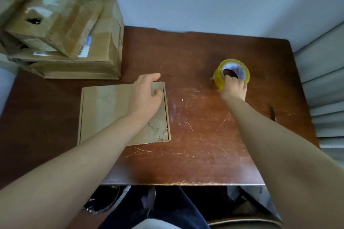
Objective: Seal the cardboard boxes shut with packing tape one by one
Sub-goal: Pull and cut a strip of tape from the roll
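Right hand [235, 87] grips the tape roll [244, 70] at two o'clock; left hand [147, 95] rests loose-fingered on the box [104, 109].

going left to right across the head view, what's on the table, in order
stack of cardboard boxes → flat cardboard box → left hand resting on that box's right part → packing tape roll, gripped by the right hand → thin dark object near the right edge
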`<state>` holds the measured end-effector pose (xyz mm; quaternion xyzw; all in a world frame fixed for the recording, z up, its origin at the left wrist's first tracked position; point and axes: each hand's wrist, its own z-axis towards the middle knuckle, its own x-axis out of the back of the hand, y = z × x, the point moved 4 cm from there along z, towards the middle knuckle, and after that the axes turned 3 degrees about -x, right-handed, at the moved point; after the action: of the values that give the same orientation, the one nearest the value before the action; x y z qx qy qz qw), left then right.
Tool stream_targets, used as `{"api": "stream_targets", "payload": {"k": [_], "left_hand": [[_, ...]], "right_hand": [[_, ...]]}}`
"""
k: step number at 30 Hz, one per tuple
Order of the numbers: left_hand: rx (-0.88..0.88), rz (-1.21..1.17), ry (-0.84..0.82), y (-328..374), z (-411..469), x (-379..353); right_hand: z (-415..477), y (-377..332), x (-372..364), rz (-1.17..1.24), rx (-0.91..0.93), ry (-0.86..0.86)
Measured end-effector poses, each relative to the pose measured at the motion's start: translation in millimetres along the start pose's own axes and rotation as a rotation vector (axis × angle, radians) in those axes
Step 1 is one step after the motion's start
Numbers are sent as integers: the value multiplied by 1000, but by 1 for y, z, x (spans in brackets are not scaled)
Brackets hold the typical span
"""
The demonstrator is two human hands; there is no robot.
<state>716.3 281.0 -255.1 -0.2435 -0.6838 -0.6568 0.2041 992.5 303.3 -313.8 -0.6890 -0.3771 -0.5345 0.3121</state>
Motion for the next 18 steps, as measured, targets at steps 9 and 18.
{"api": "stream_targets", "payload": {"k": [9,18], "left_hand": [[128,-307,-61,31,-4,4],[361,-710,-89,60,-27,44]], "right_hand": [[-52,-23,34,714,260,-104],[-132,-67,71,998,602,-62]]}}
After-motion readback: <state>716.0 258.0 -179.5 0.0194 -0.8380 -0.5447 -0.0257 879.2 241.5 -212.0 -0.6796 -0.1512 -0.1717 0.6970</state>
